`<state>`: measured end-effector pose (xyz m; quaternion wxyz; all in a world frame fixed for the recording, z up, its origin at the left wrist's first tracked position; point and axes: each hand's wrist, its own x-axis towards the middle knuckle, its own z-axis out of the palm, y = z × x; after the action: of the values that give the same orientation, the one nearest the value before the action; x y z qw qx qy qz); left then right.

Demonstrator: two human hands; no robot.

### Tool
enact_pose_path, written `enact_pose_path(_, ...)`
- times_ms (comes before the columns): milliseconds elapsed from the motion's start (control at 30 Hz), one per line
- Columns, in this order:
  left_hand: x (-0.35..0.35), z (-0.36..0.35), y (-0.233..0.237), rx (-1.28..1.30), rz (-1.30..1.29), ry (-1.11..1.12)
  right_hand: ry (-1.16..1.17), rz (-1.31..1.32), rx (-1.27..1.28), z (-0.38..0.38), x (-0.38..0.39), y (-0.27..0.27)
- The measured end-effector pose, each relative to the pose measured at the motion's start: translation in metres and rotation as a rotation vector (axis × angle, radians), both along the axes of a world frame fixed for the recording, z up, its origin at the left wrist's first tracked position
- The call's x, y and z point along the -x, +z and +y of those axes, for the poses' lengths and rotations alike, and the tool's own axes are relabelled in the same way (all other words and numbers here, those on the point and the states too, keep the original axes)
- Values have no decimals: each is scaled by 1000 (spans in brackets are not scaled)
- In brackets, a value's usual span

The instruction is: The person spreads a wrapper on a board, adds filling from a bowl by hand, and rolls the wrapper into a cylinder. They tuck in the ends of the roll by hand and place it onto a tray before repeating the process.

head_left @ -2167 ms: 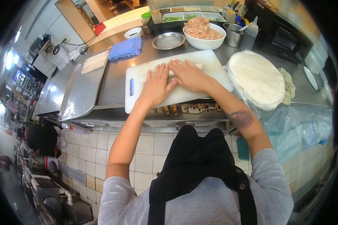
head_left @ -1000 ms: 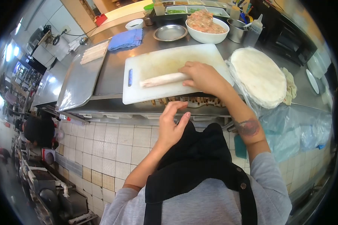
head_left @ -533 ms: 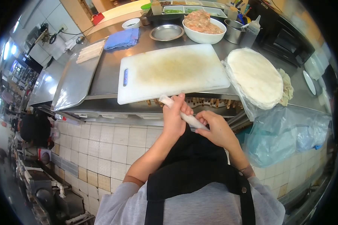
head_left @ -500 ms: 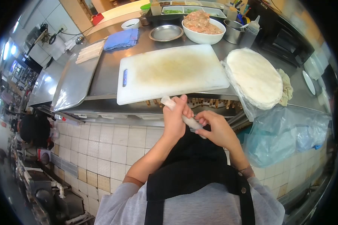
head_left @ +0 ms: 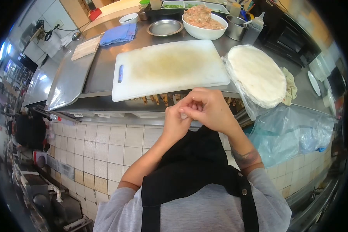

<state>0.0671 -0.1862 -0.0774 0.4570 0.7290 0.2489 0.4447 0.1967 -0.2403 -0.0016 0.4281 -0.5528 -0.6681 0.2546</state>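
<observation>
My left hand (head_left: 176, 121) and my right hand (head_left: 212, 110) meet in front of my apron, near the cutting board's front edge. Fingers of both are closed around an uncooked spring roll (head_left: 184, 115); only a small pale end of it shows between them. Just beyond lies a white cutting board (head_left: 170, 67) with a yellowed middle. To its right is a stack of round white wrappers (head_left: 257, 75) on plastic. A white bowl (head_left: 205, 33) heaped with minced filling (head_left: 203, 18) stands behind the board.
Several finished rolls (head_left: 86, 48) lie on a metal tray (head_left: 65, 83) at left. A folded blue cloth (head_left: 118, 34), a round metal dish (head_left: 165, 28), a metal pot (head_left: 236, 28) and a squeeze bottle (head_left: 254, 29) stand at the back. A plastic bag (head_left: 290, 133) hangs at right.
My right hand has moved up and left over the spring roll, against my left hand. The roll, plainly visible before, is now mostly hidden. The view has shifted slightly.
</observation>
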Motion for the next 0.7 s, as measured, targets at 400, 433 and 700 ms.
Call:
enact_pose_path(400, -1, 4, 0, 109, 73, -107, 2, -75, 44, -3, -16, -3)
enact_pose_path(433, -1, 4, 2, 124, 58, -108, 42, 77, 126, 2, -18, -10)
enact_pose_path(700, 5, 12, 0, 83, 116, -154, 129, 512, 334, 14, -19, -35)
